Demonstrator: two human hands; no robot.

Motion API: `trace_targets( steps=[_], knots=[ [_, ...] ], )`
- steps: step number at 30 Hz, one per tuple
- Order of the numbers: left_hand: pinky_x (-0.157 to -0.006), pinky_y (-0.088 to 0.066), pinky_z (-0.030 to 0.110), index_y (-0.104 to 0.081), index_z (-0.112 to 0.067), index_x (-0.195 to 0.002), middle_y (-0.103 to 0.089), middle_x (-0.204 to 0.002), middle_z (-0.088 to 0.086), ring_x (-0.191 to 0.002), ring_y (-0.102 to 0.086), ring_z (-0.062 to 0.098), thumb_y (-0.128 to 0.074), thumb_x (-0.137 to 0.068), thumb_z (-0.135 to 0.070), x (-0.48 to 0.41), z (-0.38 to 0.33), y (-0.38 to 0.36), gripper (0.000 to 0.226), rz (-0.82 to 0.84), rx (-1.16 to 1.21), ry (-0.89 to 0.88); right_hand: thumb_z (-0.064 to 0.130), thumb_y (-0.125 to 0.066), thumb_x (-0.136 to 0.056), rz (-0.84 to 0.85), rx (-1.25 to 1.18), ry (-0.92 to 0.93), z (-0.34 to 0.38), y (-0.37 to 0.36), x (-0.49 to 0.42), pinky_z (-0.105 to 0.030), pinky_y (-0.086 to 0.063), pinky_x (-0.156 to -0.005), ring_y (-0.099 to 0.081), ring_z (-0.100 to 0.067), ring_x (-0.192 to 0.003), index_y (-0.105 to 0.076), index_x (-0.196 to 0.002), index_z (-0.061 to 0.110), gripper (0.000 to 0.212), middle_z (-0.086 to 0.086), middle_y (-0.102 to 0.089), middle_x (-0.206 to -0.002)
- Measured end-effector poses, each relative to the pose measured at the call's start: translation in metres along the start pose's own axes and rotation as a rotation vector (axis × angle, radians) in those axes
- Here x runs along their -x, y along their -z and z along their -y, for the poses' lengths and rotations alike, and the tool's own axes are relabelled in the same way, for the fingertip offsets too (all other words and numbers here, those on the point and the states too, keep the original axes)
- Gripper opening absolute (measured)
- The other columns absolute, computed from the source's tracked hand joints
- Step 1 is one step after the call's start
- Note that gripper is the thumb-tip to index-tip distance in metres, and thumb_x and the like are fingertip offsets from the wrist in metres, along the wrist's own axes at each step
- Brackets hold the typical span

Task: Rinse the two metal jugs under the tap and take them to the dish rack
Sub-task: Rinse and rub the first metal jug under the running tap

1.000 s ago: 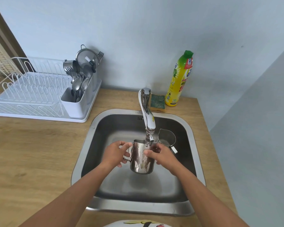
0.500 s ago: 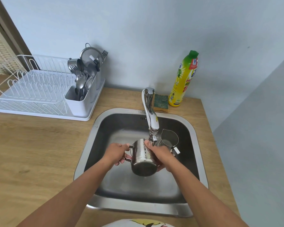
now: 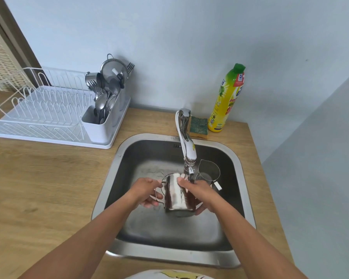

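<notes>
2 metal jugs are in the sink [image 3: 117,178]: 1 held jug [image 3: 177,196] at the centre, between 2 hands, the left hand [image 3: 146,190] and the right hand [image 3: 199,191]; 1 second jug [image 3: 208,171] at 2 o'clock from it. Also counted: 1 tap [image 3: 186,143], 1 dish rack [image 3: 38,111] at 10 o'clock, 1 sponge [image 3: 198,126] and 1 detergent bottle [image 3: 227,99] at 1 o'clock.

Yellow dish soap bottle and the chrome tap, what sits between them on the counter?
In the head view, a green-topped yellow sponge lies between the yellow dish soap bottle and the chrome tap.
</notes>
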State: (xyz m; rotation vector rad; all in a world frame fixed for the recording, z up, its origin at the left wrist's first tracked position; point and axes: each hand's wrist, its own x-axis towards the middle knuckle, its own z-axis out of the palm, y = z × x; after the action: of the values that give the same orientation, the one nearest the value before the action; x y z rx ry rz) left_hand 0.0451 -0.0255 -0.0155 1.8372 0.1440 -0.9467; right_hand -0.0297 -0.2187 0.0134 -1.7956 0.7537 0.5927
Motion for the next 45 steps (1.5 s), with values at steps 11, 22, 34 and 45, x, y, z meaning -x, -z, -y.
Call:
trace_targets(
  steps=[11, 22, 34, 45],
  knots=[
    [-0.063, -0.063, 0.035, -0.061, -0.007, -0.108, -0.068, -0.105, 0.024, -0.088, -0.07, 0.033, -0.055, -0.099, -0.014, 0.007, 0.012, -0.015, 0.013, 0.196, 0.133, 0.027, 0.057, -0.085, -0.056, -0.311, 0.353, 0.284, -0.017, 0.0, 0.016, -0.032, -0.051, -0.086, -0.059, -0.012, -0.099, -0.052, -0.115, 0.029, 0.073, 0.013, -0.061, -0.108],
    [-0.071, -0.061, 0.026, -0.067, -0.004, -0.102, -0.07, -0.095, 0.009, -0.083, -0.067, 0.015, -0.061, -0.091, 0.004, 0.008, 0.008, -0.023, 0.015, 0.072, 0.23, -0.184, 0.027, -0.09, -0.065, -0.371, 0.323, 0.506, -0.026, 0.007, 0.017, -0.037, -0.051, -0.1, -0.055, -0.014, -0.121, -0.034, -0.135, 0.039, 0.09, 0.009, -0.055, -0.13],
    [-0.06, -0.05, 0.025, -0.07, -0.041, -0.083, -0.072, -0.074, -0.006, -0.064, -0.062, 0.016, -0.066, -0.09, -0.025, 0.037, -0.018, -0.003, 0.018, -0.365, -0.38, -0.439, 0.015, -0.087, -0.069, -0.251, 0.073, 0.446, -0.008, -0.013, -0.012, -0.026, -0.042, -0.092, -0.055, -0.01, -0.112, -0.03, -0.14, 0.036, 0.093, 0.013, -0.058, -0.121],
    [-0.074, -0.059, 0.035, -0.069, -0.033, -0.099, -0.074, -0.083, -0.01, -0.065, -0.071, 0.012, -0.052, -0.096, -0.034, 0.035, -0.011, 0.025, 0.017, -0.317, -0.451, -0.344, 0.034, -0.091, -0.064, -0.033, -0.119, 0.339, -0.015, -0.021, -0.005, -0.024, -0.052, -0.077, -0.066, -0.016, -0.102, -0.055, -0.118, 0.018, 0.068, -0.003, -0.069, -0.113]
  ],
)
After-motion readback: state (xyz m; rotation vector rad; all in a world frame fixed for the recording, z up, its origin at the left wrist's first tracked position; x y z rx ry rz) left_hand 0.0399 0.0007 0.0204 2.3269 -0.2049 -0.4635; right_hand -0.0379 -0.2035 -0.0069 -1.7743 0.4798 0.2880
